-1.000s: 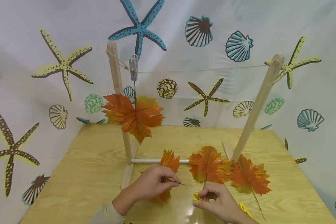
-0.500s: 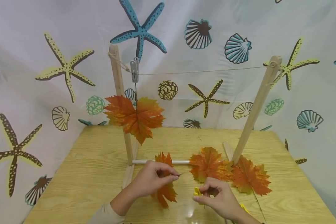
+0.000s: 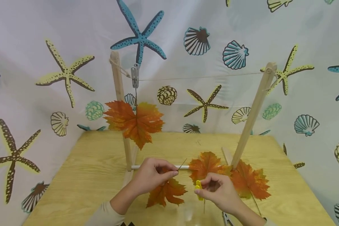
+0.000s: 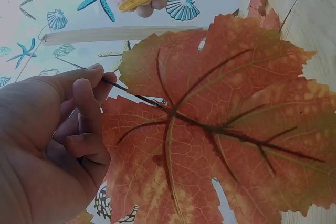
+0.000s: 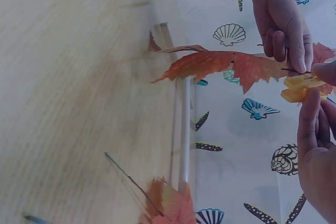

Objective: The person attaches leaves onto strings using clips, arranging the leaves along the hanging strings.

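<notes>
My left hand (image 3: 155, 174) pinches the thin dark stem of an orange artificial maple leaf (image 3: 167, 192); the leaf hangs below the fingers, and its veined face fills much of the left wrist view (image 4: 226, 108). To its right, my right hand (image 3: 221, 191) pinches a yellow clothespin (image 3: 199, 190) between thumb and fingers. The two hands are a short way apart above the table. Another leaf (image 3: 137, 122) hangs by its stem from a grey clothespin (image 3: 135, 76) at the left end of a string (image 3: 200, 77).
Wooden posts (image 3: 250, 119) hold the string, with a white rod (image 3: 183, 167) joining them low down. Two more leaves (image 3: 206, 164) lie on the wooden table (image 3: 96, 157) at right. A grey clothespin (image 3: 227, 219) lies near the front edge. A patterned curtain stands behind.
My left hand has turned the leaf so it hangs downward with its stem pointing up. My right hand has risen slightly with the yellow clothespin, which now stands more upright.
</notes>
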The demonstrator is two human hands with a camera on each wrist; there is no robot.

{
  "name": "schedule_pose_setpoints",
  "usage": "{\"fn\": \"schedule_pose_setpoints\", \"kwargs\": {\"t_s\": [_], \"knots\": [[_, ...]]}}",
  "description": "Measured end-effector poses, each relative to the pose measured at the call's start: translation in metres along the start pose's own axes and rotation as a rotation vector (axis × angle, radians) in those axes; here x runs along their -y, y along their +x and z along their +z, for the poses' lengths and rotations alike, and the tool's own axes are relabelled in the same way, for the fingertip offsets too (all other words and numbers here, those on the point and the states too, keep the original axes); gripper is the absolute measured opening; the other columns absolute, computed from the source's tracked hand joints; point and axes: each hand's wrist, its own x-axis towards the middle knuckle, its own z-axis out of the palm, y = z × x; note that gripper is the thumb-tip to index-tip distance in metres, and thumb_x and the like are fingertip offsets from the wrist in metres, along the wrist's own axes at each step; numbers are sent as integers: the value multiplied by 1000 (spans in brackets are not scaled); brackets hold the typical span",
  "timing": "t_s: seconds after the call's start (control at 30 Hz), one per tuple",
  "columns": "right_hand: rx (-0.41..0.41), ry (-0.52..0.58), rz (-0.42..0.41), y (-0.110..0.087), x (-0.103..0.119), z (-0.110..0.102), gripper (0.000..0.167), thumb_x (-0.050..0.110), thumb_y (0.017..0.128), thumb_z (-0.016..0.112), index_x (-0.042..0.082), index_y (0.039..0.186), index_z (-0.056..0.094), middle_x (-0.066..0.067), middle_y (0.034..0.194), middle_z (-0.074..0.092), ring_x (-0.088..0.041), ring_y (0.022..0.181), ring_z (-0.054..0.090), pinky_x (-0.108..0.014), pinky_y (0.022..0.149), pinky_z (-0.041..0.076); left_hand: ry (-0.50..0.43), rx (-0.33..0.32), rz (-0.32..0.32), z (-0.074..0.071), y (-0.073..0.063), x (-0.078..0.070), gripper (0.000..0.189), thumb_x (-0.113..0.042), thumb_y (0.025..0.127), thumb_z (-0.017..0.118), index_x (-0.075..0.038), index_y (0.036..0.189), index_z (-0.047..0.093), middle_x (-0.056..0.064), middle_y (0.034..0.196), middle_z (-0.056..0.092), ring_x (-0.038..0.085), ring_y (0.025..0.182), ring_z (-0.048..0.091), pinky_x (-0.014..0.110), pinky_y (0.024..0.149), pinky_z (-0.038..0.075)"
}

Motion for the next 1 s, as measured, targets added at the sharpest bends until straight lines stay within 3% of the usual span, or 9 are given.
{"fn": "schedule_pose_setpoints", "kwargs": {"t_s": [0.17, 0.43, 0.63, 0.83, 1.0], "knots": [[-20, -8, -22, 1, 6, -1, 13, 4, 86, 76, -2, 88, 65, 7, 82, 69, -7, 68, 66, -29, 60, 58, 3, -8, -50, 2, 0, -2, 12, -26, 90, 75, -16, 94, 79, 6, 80, 74, 6, 44, 48, 22, 43, 44], [-20, -66, -183, 13, 16, 4, 10, 2, 88, 74, 6, 89, 66, -2, 84, 66, -8, 71, 65, -30, 60, 57, 45, -179, -120, 2, 0, -12, 10, -25, 89, 77, -17, 95, 80, 3, 79, 74, 5, 46, 42, 20, 41, 36], [-7, -96, -236, 27, 33, 4, 11, 2, 88, 74, 9, 89, 65, -6, 85, 66, -8, 71, 63, -29, 59, 56, 57, -223, -144, -2, 2, -21, 8, -22, 89, 76, -18, 95, 80, 1, 81, 74, 7, 46, 43, 21, 40, 36], [24, -86, -244, 49, 56, 1, 11, 1, 89, 73, 6, 88, 63, -10, 86, 66, -7, 70, 62, -26, 60, 54, 108, -264, -142, -5, 5, -34, 5, -21, 88, 77, -19, 91, 80, -3, 82, 76, 8, 49, 43, 22, 43, 36], [22, -143, -173, 63, 72, -2, 9, 6, 90, 73, 5, 90, 64, -9, 86, 68, -12, 68, 64, -27, 60, 55, 131, -300, -135, -6, 9, -41, 4, -21, 88, 78, -19, 90, 81, -4, 85, 77, 10, 51, 44, 22, 45, 37]]}}
